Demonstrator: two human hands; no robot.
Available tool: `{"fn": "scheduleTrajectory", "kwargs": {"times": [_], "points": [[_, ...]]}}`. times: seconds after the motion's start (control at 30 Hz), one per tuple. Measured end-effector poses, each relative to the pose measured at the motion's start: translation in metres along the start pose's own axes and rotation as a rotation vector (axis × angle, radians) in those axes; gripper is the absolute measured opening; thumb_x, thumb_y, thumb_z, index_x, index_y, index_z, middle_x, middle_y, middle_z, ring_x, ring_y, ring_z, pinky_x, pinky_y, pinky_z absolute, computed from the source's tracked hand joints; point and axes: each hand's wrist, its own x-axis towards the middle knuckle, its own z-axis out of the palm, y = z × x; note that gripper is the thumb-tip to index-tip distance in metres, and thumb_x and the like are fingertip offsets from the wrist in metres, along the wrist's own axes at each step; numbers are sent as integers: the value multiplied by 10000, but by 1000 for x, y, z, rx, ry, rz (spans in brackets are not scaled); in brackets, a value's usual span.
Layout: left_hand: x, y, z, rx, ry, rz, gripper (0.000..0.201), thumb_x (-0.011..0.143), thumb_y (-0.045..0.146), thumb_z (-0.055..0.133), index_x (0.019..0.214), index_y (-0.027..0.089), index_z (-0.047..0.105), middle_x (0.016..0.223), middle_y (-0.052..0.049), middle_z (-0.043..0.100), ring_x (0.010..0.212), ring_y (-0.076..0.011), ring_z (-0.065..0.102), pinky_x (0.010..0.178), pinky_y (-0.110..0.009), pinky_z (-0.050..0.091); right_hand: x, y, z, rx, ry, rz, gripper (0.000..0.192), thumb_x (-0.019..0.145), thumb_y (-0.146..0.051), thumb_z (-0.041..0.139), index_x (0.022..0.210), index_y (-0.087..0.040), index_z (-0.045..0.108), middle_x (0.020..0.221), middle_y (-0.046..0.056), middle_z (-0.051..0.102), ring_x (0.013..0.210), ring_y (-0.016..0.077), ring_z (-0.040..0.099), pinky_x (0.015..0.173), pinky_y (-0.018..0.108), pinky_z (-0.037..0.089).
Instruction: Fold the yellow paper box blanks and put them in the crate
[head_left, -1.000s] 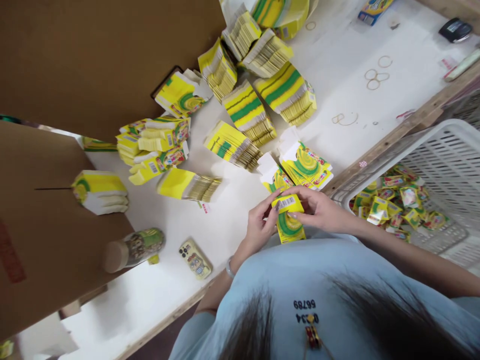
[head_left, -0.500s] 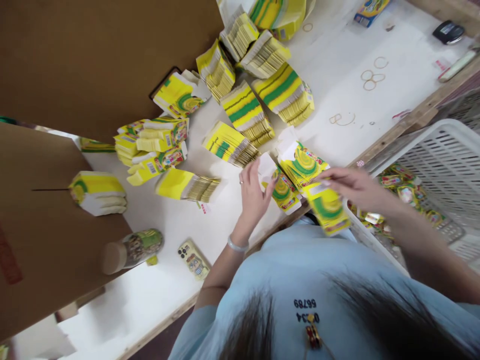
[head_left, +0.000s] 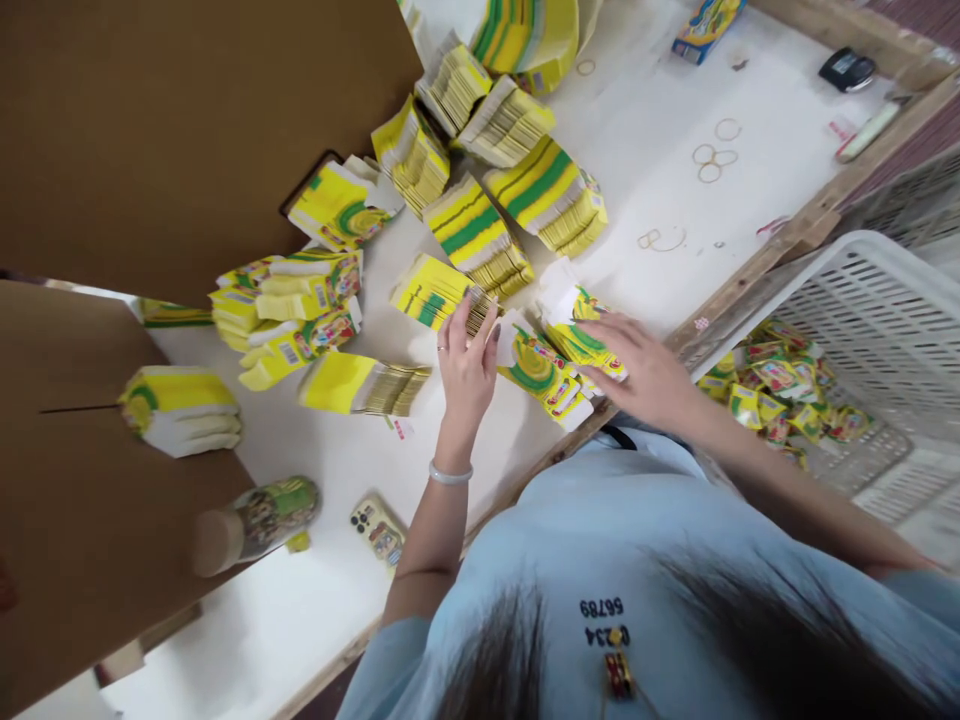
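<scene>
My left hand point(head_left: 466, 370) has its fingers apart over the near end of a fanned stack of flat yellow cartons point(head_left: 426, 288), its fingertips touching the edges. Beside it lies a yellow and green carton point(head_left: 538, 362) with a white flap, face up near the table edge. My right hand point(head_left: 641, 372) rests with fingers stretched and thumb apart on another small pile of these cartons point(head_left: 574, 325), partly covering it. Further left is a second fanned carton stack point(head_left: 364, 384), which neither hand touches.
More carton stacks point(head_left: 480, 230) crowd the table's back, beside brown cardboard point(head_left: 210, 120). A white plastic basket point(head_left: 885, 255) with small yellow packets point(head_left: 784, 385) stands right. A jar point(head_left: 274, 515) and phone point(head_left: 379, 530) lie left; rubber bands point(head_left: 709, 163) lie at the upper right.
My right hand has moved left onto the carton pile, and the carton it held no longer shows in it. My left hand has shifted left from the white-flapped carton to the fanned stack.
</scene>
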Motion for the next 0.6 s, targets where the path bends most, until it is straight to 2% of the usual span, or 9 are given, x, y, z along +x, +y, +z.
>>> {"fn": "scheduleTrajectory", "kwargs": {"times": [0.07,0.13,0.2,0.23,0.33,0.4,0.47,0.53,0.6], "points": [[-9,13,-12,-47,61,14,403,1068,443,440,1222,209,730,1330,-159,676,1268,-266,623,1037,-430,485,12,-18,31,11,109,-64,515,990,-465,595,1453,-253,522,1403,139,652,1387,344,557,1147,612,490],[-19,29,-21,-156,142,18,385,1065,426,462,1010,192,762,982,-103,741,922,-198,705,822,-330,535,18,-29,53,14,170,-112,529,989,-507,586,1436,-233,521,1377,153,657,1348,342,582,1109,590,520],[-27,44,-28,-281,235,8,409,1051,389,514,741,188,688,628,-2,592,562,-118,551,591,-264,450,19,-33,66,47,188,-164,476,1008,-491,561,1387,-204,543,1219,156,716,1136,312,689,951,517,602],[-31,51,-30,-327,269,-2,428,1043,367,539,664,189,628,547,32,493,478,-96,448,525,-257,388,18,-34,69,66,193,-187,433,1020,-468,549,1357,-195,557,1120,144,738,1011,288,718,859,469,621],[-36,63,-34,-401,298,-27,386,1040,328,550,682,198,614,522,58,403,434,-79,367,473,-251,338,14,-33,71,96,219,-230,345,1034,-423,533,1290,-198,588,952,102,750,827,246,725,729,386,614],[-38,66,-31,-458,273,-43,283,1056,370,507,922,227,712,620,28,538,517,-101,523,529,-245,444,11,-33,67,129,243,-221,343,1036,-418,524,1300,-208,583,965,97,755,832,239,731,746,371,614],[-41,69,-24,-569,217,-42,411,1034,526,492,1338,283,624,976,-64,711,867,-187,716,724,-303,586,8,-34,61,196,287,-164,360,1042,-402,496,1347,-219,557,1019,101,756,856,236,733,782,371,614],[-45,73,-12,-685,104,-12,790,949,700,523,1609,325,305,1467,-148,568,1341,-299,597,1019,-438,577,7,-36,57,261,309,-107,376,1050,-386,443,1386,-245,537,1106,111,742,972,260,728,887,417,606],[-49,77,1,-775,-47,33,1001,892,752,567,1666,338,85,1688,-153,300,1552,-343,359,1216,-520,424,5,-38,55,285,312,-88,400,1050,-394,375,1387,-270,552,1177,119,710,1151,306,678,1026,510,555]]}}
